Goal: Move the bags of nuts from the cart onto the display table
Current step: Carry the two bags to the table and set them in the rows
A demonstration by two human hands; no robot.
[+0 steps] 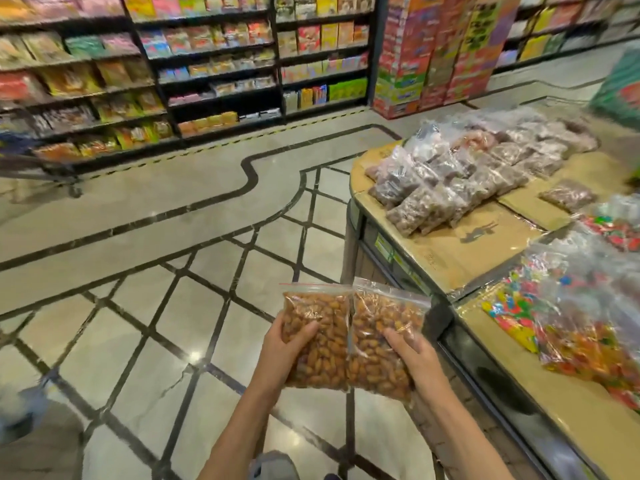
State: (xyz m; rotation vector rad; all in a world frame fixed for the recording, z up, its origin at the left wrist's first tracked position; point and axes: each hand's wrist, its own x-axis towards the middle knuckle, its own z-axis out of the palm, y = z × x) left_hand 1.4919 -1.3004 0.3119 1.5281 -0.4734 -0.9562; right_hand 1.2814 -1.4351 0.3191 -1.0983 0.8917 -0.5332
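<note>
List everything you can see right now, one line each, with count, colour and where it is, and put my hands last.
Clear zip bags of orange-brown nuts: two, held side by side over the floor.
Cardboard-covered display table: one, tan, right.
Clear bags of dark brown nuts: many, in rows on the table's far end.
Single bag of brown nuts: one, apart from the rows.
Bags of multicoloured sweets: several, near right of the table.
Black shelves of snack packets: far wall.
Stacked red cartons: beyond the table.
Left hand: grips the left bag.
Right hand: grips the right bag.
</note>
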